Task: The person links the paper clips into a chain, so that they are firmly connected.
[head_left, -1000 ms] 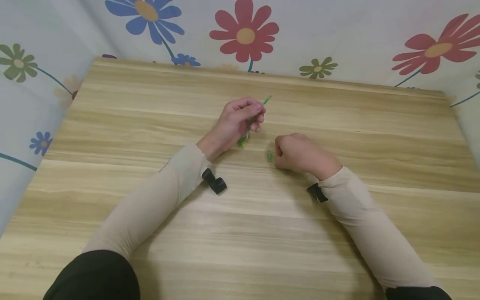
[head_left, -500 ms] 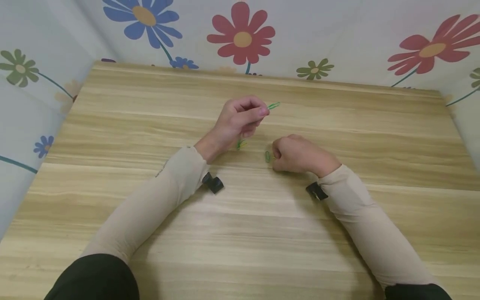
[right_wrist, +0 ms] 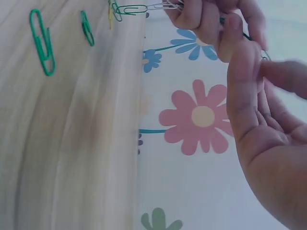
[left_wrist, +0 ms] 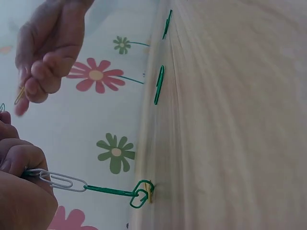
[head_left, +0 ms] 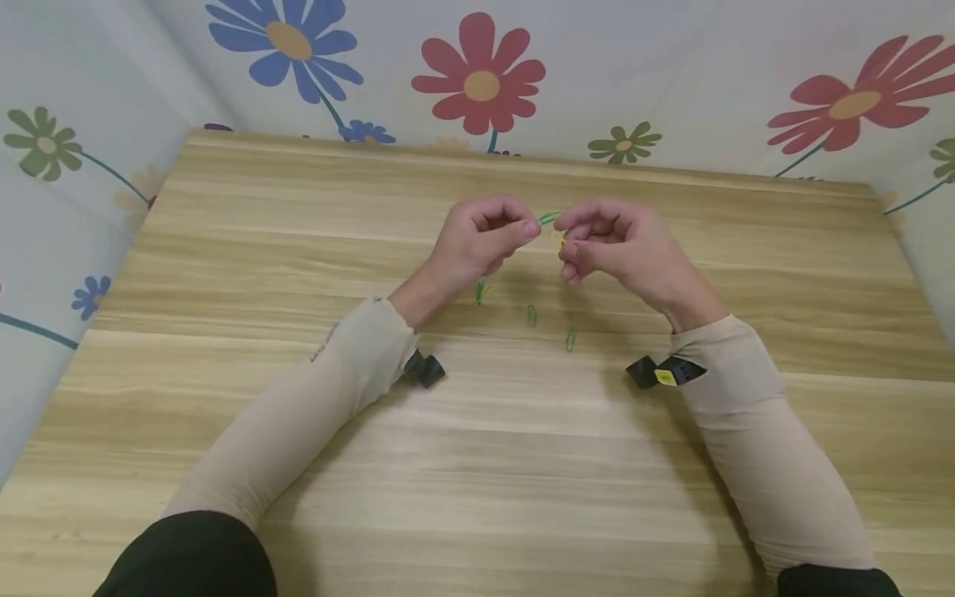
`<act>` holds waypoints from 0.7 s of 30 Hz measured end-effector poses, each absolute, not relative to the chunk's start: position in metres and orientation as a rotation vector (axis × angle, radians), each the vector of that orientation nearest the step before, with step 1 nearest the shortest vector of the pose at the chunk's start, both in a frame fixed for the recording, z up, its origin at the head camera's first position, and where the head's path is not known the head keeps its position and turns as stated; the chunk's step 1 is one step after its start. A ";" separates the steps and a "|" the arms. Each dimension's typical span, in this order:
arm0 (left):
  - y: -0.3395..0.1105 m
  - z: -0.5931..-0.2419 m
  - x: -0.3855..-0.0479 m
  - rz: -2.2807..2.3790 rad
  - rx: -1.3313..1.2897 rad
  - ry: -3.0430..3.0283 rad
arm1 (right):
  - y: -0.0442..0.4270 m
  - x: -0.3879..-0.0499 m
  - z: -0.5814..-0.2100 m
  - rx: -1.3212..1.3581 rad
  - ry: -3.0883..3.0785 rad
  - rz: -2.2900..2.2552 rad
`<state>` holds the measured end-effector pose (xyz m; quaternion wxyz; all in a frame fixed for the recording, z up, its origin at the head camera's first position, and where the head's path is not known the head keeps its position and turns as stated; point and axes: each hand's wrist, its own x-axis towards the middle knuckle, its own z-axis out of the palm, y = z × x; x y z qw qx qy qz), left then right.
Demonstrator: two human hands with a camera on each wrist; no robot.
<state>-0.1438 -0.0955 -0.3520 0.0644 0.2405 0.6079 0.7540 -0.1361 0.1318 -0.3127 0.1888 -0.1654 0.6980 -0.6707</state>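
Note:
My left hand [head_left: 472, 240] pinches a green paper clip [head_left: 550, 218] that sticks out past its fingertips. From under that hand a chain hangs, with a white paper clip [left_wrist: 62, 181] and a green paper clip [left_wrist: 109, 190] linked in line. Its lower end, green and yellow clips [head_left: 481, 292], reaches down to the tabletop. Close by on the right, my right hand [head_left: 642, 249] holds a small yellow paper clip [left_wrist: 19, 96] between thumb and finger. Fingers hide part of the chain inside the left hand.
Two loose green paper clips, one nearer the left hand [head_left: 532, 315] and one to its right [head_left: 570, 340], lie on the wooden table [head_left: 477, 464]. A flower-print cloth [head_left: 694, 75] stands behind the table's back edge.
My right hand has lifted from the table and moved up beside the left fingertips, bringing a yellow paper clip. A second loose green clip now shows. The left hand stays almost in place.

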 end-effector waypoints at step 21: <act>-0.094 -0.343 -0.137 2.202 0.745 1.978 | 0.120 -0.120 -0.296 -0.662 2.597 -1.679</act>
